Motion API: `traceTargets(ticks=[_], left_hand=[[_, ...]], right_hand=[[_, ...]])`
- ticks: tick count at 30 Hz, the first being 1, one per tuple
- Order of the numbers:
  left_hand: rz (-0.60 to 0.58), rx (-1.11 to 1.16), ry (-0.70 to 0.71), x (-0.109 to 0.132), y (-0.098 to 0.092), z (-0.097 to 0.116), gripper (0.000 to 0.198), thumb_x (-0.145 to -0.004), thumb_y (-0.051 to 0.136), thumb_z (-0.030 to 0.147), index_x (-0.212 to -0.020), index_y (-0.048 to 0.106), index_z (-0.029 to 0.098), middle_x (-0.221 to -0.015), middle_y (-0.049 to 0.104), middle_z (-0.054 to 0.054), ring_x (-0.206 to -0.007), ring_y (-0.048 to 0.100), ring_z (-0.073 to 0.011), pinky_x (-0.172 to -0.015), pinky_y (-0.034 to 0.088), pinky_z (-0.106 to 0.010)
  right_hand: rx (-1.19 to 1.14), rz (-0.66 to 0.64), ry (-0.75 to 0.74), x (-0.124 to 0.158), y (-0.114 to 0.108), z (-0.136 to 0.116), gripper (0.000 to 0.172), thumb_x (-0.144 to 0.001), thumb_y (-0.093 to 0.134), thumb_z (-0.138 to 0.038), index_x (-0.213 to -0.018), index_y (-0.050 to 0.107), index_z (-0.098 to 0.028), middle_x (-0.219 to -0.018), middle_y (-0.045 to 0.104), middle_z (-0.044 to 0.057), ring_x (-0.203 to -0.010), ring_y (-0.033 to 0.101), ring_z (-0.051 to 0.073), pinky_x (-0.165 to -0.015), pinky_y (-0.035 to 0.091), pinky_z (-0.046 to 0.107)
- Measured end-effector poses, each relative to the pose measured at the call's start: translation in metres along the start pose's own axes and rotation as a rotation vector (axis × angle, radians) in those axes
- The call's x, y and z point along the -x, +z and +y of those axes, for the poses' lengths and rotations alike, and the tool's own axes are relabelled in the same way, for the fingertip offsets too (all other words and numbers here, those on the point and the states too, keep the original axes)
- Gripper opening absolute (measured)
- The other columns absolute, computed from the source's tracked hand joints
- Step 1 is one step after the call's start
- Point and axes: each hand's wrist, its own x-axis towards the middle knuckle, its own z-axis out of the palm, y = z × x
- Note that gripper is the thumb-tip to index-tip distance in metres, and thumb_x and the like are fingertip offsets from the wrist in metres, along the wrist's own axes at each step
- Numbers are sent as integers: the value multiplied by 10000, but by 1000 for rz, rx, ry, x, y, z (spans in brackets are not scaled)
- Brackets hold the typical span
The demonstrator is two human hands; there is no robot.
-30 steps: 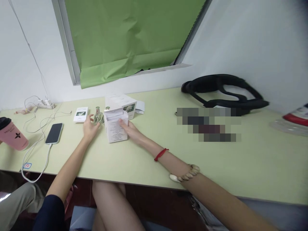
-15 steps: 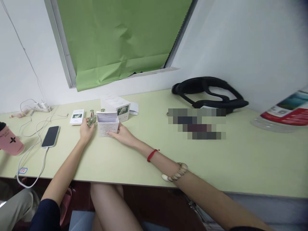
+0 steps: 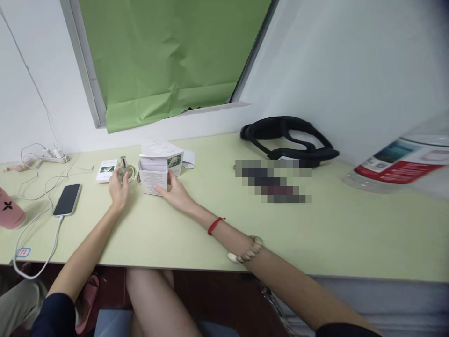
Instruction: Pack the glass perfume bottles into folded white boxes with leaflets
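My left hand point(image 3: 119, 189) is closed around a small clear glass bottle point(image 3: 131, 173) with a shiny metallic cap, which looks like a perfume bottle. Fingers cover part of its body. To its right, my right hand point(image 3: 175, 189) grips a small white box point(image 3: 153, 181) by its right side and front. The box stands open at the top, and fine print covers its front. A sliver of another glass object shows at the box's left edge, mostly hidden behind it. A flat white card or carton with a green picture point(image 3: 107, 170) lies just beyond my left hand.
Behind the box is a larger white carton point(image 3: 175, 161). A phone point(image 3: 67, 200) on a charging cable, a pink cup point(image 3: 10, 210) and a power strip point(image 3: 56, 158) are at left. Rightward lie a black headset-like frame point(image 3: 291, 152), a blurred patch and a large plastic bottle point(image 3: 396, 164).
My left hand and the glass bottle have shifted a little left, away from the white box. My right hand still holds the box, whose open top is tipped differently. The view has turned slightly right.
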Motion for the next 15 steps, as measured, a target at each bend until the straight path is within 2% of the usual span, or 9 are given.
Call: traceTargets(ticks=[3,7,10,15], left_hand=[[153,133,60,-2,-4,10,335,-931,481,386,-1194,502,180,-1204,613,-119,-1130,576,-219,-979,441,-346],[275,220,161,2,-8,27,454,-971,361,522,-1274,404,187,-1240,562,-129,-1157,561,-197,-983,434,-310],[288,214,274,8,-8,35,474,-975,314,557,-1297,381,215,-1221,543,-112,-1145,559,-190,-978,429,-301],[223,177,454,16,-8,38,485,-973,300,553,-1314,390,220,-1129,542,-104,-1080,548,-216,-963,424,-355]], right_hand=[[2,13,11,0,0,-3,526,-746,652,-348,-1202,446,-188,-1253,608,146,-1130,595,275,-1002,465,466],[-51,-43,-13,3,3,-8,514,-782,639,-356,-1231,445,-198,-1262,609,127,-1134,595,253,-1001,470,442],[-77,-121,-35,6,6,-12,488,-800,639,-350,-1225,463,-187,-1248,617,126,-1120,601,250,-986,479,436],[-85,-208,-63,8,6,-15,465,-802,646,-317,-1221,497,-183,-1214,642,109,-1085,615,246,-955,500,422]])
